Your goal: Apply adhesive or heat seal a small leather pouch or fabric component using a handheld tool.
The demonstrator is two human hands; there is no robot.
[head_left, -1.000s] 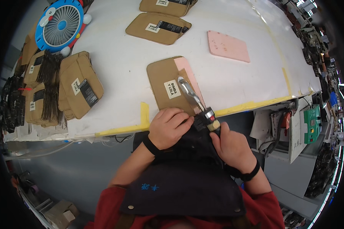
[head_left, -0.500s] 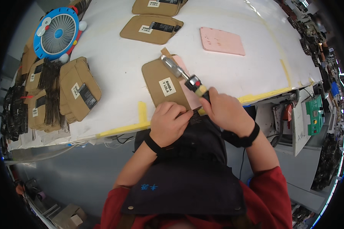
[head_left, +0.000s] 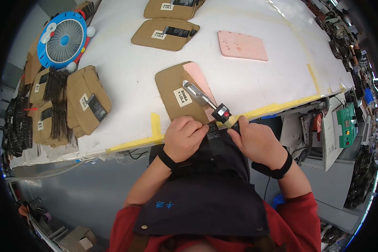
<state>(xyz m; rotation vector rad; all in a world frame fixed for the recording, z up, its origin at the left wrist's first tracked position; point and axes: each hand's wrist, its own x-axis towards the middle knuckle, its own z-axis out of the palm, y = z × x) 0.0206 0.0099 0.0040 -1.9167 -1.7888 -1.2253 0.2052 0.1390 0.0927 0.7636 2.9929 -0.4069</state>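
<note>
In the head view, a tan piece [head_left: 172, 90] with a white label [head_left: 182, 97] lies in the middle of the frame, flat on the white table [head_left: 264, 84]. A pink strip [head_left: 199, 77] shows along its right side. The left hand [head_left: 182, 138] is at the low edge of the tan piece. Its fingers are bent and touch that edge, but I cannot tell if they pinch it or just press on it. A black tag [head_left: 213, 131] is just beside those fingers. The right hand [head_left: 260, 145] has its fingers wrapped around the dark handle of a tool [head_left: 201, 97]. The shiny tip of the tool points up and left, over the tan piece; I cannot tell if it touches. A pink board [head_left: 242, 45] lies at the upper right of the middle. More tan pieces [head_left: 161, 34] lie at the top, and a pile [head_left: 86, 111] sits at the left. A blue fan [head_left: 64, 40] is at the upper left. A green box [head_left: 345, 126] is at the right.
</note>
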